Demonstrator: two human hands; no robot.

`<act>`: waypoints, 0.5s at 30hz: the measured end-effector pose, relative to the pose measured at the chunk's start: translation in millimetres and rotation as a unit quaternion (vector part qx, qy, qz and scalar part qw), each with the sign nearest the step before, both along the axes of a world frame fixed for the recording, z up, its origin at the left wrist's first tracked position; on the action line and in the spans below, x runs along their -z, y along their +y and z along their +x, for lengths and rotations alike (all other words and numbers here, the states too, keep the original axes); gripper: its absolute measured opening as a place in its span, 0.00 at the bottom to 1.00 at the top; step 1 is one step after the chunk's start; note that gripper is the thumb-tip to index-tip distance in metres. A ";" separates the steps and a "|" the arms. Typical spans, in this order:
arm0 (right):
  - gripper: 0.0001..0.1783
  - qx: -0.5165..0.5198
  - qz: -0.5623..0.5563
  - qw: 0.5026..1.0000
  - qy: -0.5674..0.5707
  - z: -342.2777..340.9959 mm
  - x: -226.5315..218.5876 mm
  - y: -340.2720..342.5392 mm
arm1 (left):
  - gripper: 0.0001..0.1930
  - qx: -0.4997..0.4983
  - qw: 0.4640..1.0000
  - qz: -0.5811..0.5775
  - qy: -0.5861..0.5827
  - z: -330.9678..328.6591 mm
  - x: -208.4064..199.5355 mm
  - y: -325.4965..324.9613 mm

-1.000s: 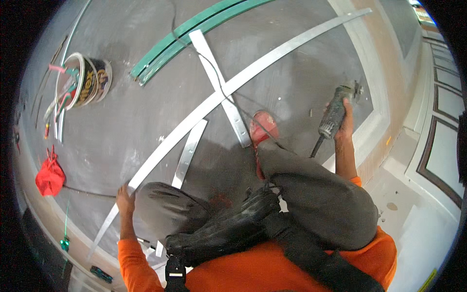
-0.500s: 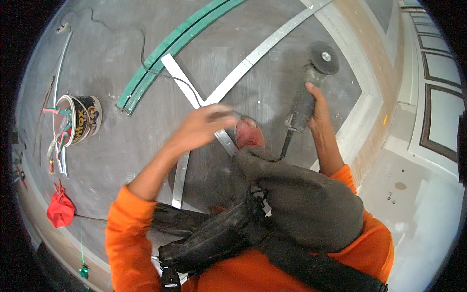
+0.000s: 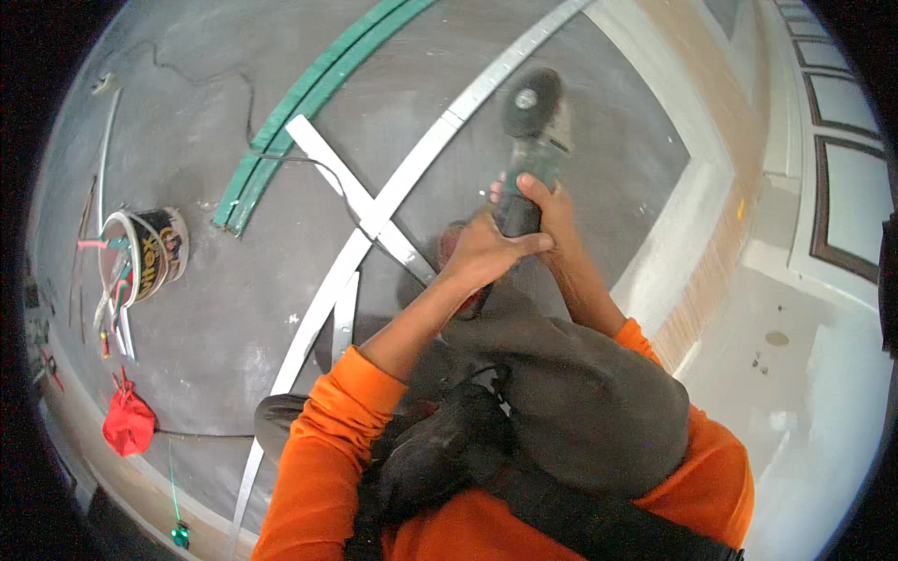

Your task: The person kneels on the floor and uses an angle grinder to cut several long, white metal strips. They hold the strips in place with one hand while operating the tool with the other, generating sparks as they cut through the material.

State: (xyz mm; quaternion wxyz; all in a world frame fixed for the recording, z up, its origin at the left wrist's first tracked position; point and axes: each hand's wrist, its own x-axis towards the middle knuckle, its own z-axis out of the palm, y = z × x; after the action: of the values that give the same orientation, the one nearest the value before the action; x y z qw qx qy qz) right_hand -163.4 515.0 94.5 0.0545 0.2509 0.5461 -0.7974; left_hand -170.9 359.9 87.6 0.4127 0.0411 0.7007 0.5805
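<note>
An angle grinder (image 3: pixel 537 161) with a dark round disc points away from me over the grey floor. My right hand (image 3: pixel 558 222) is closed round its body from the right. From the left, my left hand (image 3: pixel 488 251) wraps the rear of the handle, its thumb laid across and some fingertips showing on the far side. Left of the grinder, a long silvery metal strip (image 3: pixel 412 173) runs diagonally and crosses a shorter metal strip (image 3: pixel 323 157). Another metal piece (image 3: pixel 346 318) lies near my left forearm. The grinder's disc is slightly blurred and apart from the strips.
Two green strips (image 3: pixel 304 122) lie at the far left, with a black cable (image 3: pixel 309 159) across them. A paint bucket (image 3: pixel 159 248) holding tools stands at left, near a red cloth bag (image 3: pixel 128 419). Framed panels (image 3: pixel 847 178) line the right side.
My left hand has come from above the metal strips onto the grinder. The grinder has shifted left in my right hand, its disc turned. My left leg has moved off the long strip.
</note>
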 end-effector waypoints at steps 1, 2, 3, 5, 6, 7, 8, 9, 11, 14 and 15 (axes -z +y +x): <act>0.28 0.005 -0.001 1.000 0.007 1.1 0.5 0.7 | 0.33 -0.034 0.999 0.034 -0.018 5.5 -8.7 0.9; 0.28 0.003 -0.047 0.999 -0.002 0.4 0.3 4.4 | 0.33 -0.070 0.995 0.069 -0.033 4.4 -14.6 2.2; 0.29 0.001 -0.092 0.996 -0.010 0.9 1.9 9.1 | 0.36 -0.053 0.990 0.096 -0.094 1.7 -12.1 1.3; 0.30 -0.009 -0.097 0.995 -0.006 4.5 11.3 12.7 | 0.42 -0.020 0.965 0.142 -0.218 -3.3 -8.1 -4.8; 0.31 -0.017 -0.057 0.998 0.004 7.2 18.4 11.1 | 0.42 -0.039 0.970 0.122 -0.208 -2.7 -12.1 -1.9; 0.32 -0.026 -0.016 0.999 0.015 10.1 23.6 12.6 | 0.42 -0.059 0.973 0.101 -0.198 -1.4 -18.2 2.5; 0.33 -0.004 -0.086 0.996 0.029 10.1 21.4 7.2 | 0.41 -0.088 0.976 0.072 -0.188 0.3 -25.6 1.0; 0.33 0.019 -0.154 0.987 0.044 8.1 12.0 3.4 | 0.40 -0.076 0.988 0.043 -0.128 0.7 -31.0 2.7; 0.34 0.051 -0.229 0.970 0.060 8.8 6.4 2.6 | 0.39 -0.055 0.998 -0.018 -0.006 -0.2 -39.1 11.0; 0.34 0.069 -0.240 0.966 0.066 14.2 4.3 14.0 | 0.41 -0.065 0.997 0.026 0.039 2.3 -14.5 29.2; 0.34 0.073 -0.239 0.966 0.071 16.7 5.7 19.8 | 0.43 -0.029 0.999 0.030 0.016 -3.3 -25.5 27.2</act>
State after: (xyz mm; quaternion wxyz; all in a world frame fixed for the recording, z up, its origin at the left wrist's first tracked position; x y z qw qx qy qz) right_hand -146.7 534.7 88.7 0.0158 0.2124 0.3222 -0.9224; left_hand -174.2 387.1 113.1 0.3828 0.0429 0.6906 0.6121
